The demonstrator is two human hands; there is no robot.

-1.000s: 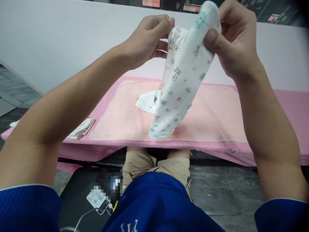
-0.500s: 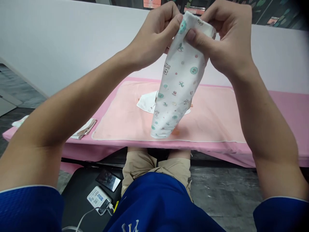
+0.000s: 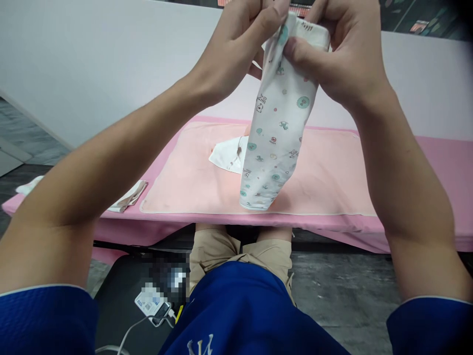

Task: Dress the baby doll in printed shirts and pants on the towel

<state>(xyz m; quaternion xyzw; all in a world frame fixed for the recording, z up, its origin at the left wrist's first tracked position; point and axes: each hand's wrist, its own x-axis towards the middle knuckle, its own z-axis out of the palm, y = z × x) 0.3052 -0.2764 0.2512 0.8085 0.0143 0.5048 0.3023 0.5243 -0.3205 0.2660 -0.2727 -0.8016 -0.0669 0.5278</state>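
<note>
A white baby garment [image 3: 275, 133] printed with small animals and green dots hangs from my two raised hands, narrowing toward its lower end. My left hand [image 3: 251, 37] pinches the top left corner between thumb and fingers. At the upper right, my right hand [image 3: 342, 56] grips the same edge, its thumb pressed on the front and its fingers behind. Beyond the hanging cloth, another white printed piece [image 3: 227, 154] lies on the peach mat [image 3: 332, 177], with small skin-toned bits at its edges. The garment hides most of it.
The mat lies on a pink-covered table [image 3: 436, 182] against a white partition [image 3: 129, 59]. Folded cloths [image 3: 129, 197] lie at the table's left. On a black chair [image 3: 118, 286] beside my leg are a white power bank [image 3: 153, 303] with a cable and a blurred dark object.
The garment has shifted slightly to the right and turned a little. My left hand has risen slightly, and the cloth near its top is now more creased.
</note>
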